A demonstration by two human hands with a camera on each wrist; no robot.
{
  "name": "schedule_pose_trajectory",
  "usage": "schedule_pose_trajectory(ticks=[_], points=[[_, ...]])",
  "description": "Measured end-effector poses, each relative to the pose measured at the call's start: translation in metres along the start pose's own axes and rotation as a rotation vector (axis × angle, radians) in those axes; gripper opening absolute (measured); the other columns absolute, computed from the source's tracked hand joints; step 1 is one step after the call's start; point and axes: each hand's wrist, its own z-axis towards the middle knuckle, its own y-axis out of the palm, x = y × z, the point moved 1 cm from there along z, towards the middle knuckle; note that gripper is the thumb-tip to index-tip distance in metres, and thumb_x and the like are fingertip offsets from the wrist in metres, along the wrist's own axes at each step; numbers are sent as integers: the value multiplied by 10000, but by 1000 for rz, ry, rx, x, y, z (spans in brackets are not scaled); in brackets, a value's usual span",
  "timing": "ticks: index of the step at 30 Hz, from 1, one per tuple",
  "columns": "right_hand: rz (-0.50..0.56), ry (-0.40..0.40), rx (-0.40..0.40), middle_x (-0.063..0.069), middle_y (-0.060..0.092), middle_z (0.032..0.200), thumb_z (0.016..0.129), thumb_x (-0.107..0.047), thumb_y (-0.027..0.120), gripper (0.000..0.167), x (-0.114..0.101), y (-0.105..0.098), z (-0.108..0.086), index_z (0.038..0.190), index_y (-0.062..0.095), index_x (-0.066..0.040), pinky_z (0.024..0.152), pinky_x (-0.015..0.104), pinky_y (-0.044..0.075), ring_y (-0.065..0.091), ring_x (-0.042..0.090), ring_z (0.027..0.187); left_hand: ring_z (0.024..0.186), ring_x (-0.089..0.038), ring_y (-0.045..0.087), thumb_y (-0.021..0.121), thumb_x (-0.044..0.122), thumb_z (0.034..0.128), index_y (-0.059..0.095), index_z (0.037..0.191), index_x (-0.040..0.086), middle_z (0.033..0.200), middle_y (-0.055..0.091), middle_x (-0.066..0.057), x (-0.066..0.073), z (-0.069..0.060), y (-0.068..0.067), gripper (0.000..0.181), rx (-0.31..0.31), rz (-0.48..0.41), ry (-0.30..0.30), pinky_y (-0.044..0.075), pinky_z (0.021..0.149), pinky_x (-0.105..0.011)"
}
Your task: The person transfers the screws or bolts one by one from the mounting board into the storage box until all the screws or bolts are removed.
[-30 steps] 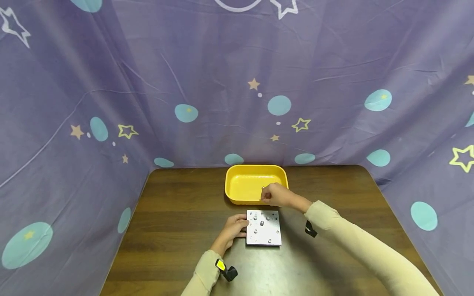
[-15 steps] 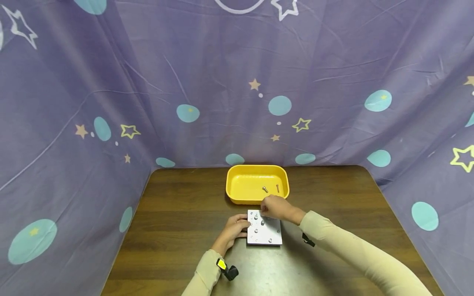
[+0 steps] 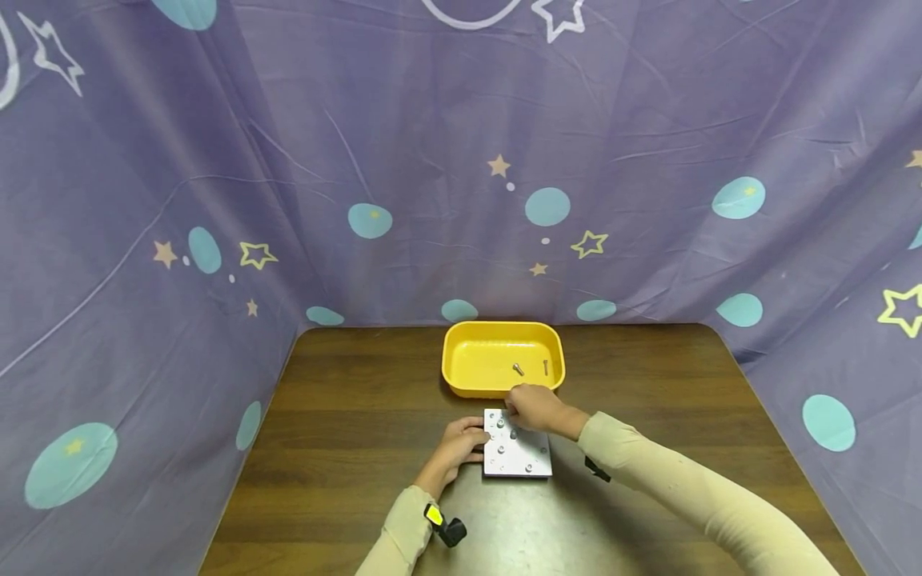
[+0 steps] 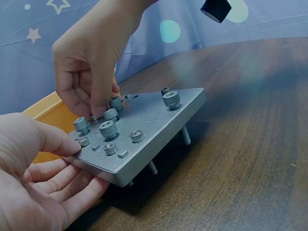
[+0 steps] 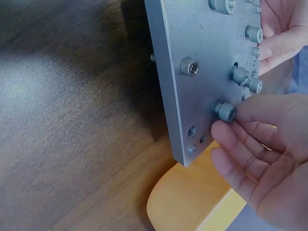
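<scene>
Silver-grey and studded with socket-head bolts, a metal plate is sitting over the surface, its edge in the left hand's grip. The right hand, over the yellow tray a second ago, is now pinching one bolt before me, blocking the plate's far corner. Two screws are lying in the tray.

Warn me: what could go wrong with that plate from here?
The left hand grips the plate by one edge, so it might tip as the right hand handles the bolt. Shanks protrude underneath and could scrape the table. Bolt heads sit close together, so a neighbour may get knocked.
</scene>
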Motion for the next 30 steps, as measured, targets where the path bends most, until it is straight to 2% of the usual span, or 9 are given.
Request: schedule_pose_trajectory(ticks=[7, 14, 20, 26, 30], points=[[40, -13, 0, -83, 414, 620, 806, 1, 757, 337, -1, 0, -1, 641, 510, -157, 521, 212, 271, 365, 71, 588, 896, -147, 651, 653, 87, 918, 558, 1336, -77, 1127, 699, -149, 1, 0, 1, 458, 3, 2, -10, 622, 743, -324], [49, -9, 32, -80, 434, 625, 841, -25, 769, 259, 0, 4, -1, 672, 598, -121, 532, 219, 303, 379, 72, 599, 892, -144, 646, 642, 75, 927, 557, 1332, -89, 1135, 699, -167, -2, 1, 1, 445, 3, 13, -9, 623, 741, -329], [39, 4, 53, -86, 484, 629, 833, -7, 754, 274, 1, 9, 0, 656, 599, -148, 521, 212, 328, 393, 56, 591, 878, -142, 651, 644, 69, 924, 555, 1334, -89, 1123, 702, -158, -2, 1, 1, 448, -5, 6, -6, 625, 735, -327], [79, -24, 64, -38, 643, 718, 784, 45, 746, 200, 1, 9, 0, 722, 678, -132, 552, 215, 453, 505, 57, 645, 882, -149, 658, 653, 73, 916, 566, 1332, -74, 1110, 708, -132, 0, -1, 2, 449, -4, -6, -16, 627, 745, -327], [105, -40, 57, -19, 667, 754, 782, 63, 747, 181, -1, 9, -1, 766, 705, -113, 584, 217, 478, 528, 61, 677, 880, -150, 659, 650, 69, 915, 562, 1333, -78, 1109, 710, -132, -1, -2, 2, 451, -11, -7, -12, 629, 749, -334]])
